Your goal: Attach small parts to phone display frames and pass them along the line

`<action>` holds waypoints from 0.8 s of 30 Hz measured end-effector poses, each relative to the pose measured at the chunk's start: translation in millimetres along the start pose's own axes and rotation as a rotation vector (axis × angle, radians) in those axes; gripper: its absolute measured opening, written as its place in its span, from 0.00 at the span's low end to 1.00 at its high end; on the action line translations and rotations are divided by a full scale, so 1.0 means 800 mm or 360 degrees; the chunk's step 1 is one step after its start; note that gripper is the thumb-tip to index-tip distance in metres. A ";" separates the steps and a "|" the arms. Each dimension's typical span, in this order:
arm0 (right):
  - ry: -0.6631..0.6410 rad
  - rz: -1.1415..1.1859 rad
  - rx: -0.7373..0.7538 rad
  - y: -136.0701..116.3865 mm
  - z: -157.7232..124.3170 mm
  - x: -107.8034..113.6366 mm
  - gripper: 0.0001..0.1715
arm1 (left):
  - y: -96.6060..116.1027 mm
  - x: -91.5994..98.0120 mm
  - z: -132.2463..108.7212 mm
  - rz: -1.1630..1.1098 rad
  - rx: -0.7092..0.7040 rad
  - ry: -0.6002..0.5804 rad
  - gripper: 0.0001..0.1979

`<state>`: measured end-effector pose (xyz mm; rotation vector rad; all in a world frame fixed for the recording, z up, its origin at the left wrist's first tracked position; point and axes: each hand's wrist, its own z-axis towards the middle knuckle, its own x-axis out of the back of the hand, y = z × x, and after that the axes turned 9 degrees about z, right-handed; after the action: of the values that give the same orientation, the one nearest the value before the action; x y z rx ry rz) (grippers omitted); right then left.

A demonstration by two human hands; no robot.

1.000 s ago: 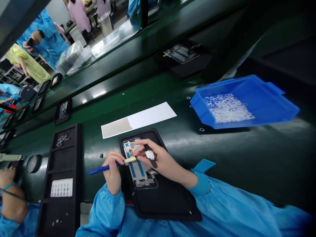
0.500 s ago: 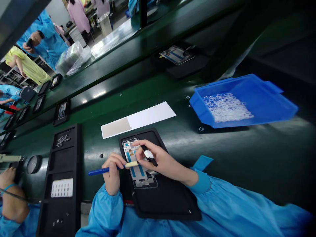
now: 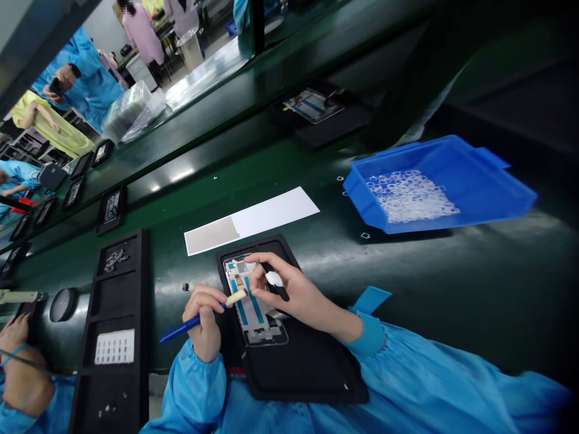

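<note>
My left hand (image 3: 203, 322) is closed around a blue pen-shaped stick (image 3: 178, 331) with a cream-coloured end (image 3: 236, 297). A small dark bit shows at the tip of that end, close to my right fingertips. My right hand (image 3: 301, 289) has thumb and forefinger curled near the tip. Tucked in that hand is a slim black tool with a white middle (image 3: 274, 279), perhaps tweezers; its ends are partly hidden. Beneath both hands lies an opened phone frame (image 3: 253, 322) with blue strips, on a black padded tray (image 3: 307, 374).
A white card strip (image 3: 275, 211) lies behind the tray. To the right stands a blue bin (image 3: 488, 193) of small white frames. At left is a black compartment tray (image 3: 141, 313) with small parts. A co-worker's hand (image 3: 15, 331) is at far left.
The blue stick has tilted more steeply, and its cream end has drawn slightly left, away from my right fingertips. My right hand has barely moved.
</note>
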<state>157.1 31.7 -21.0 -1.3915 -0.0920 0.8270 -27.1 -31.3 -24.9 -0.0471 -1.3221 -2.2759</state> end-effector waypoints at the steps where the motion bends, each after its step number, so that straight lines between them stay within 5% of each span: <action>1: 0.0001 -0.0001 0.0009 0.000 0.000 0.000 0.21 | 0.000 0.000 0.000 -0.0028 -0.0009 -0.0013 0.21; 15: -0.0227 0.0114 -0.0024 -0.009 0.001 0.005 0.22 | 0.005 -0.005 0.008 -0.0402 0.0227 -0.0114 0.19; 24: -0.0157 0.0054 -0.0014 -0.004 -0.002 -0.001 0.19 | 0.006 -0.007 0.005 -0.0323 0.0247 -0.0069 0.21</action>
<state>158.8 29.6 -17.9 -1.3639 -0.1485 0.9244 -20.9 -27.6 -20.8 0.0957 -1.5863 -2.3397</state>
